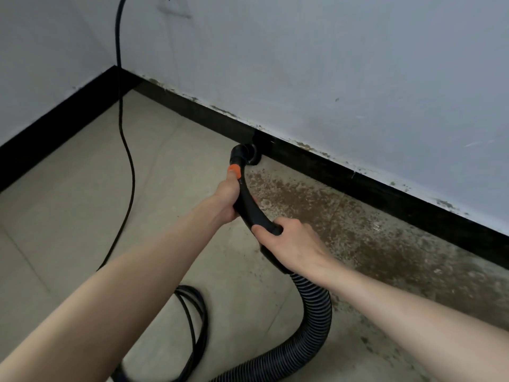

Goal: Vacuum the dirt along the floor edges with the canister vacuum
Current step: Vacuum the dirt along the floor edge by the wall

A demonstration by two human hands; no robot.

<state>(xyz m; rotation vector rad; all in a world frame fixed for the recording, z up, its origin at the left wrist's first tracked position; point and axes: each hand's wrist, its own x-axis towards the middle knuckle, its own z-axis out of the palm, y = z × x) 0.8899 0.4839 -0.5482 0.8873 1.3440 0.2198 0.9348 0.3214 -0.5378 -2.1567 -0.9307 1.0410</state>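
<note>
Both my hands grip the black curved vacuum handle [252, 210]. My left hand [227, 198] holds its upper part just below an orange button [234, 169]. My right hand [289, 244] holds its lower end, where the ribbed black hose [316, 307] joins. The nozzle end [246, 154] points down at the floor against the black baseboard [344, 172]. Brown dirt [344, 230] is spread over the beige tile floor [82, 188] along the baseboard, to the right of the nozzle. The canister itself is out of view.
A black power cord [129, 166] hangs down the white wall [330, 64] near the room corner and runs across the floor to a coil [192, 312] near my left forearm. The hose curves off the bottom edge of the view.
</note>
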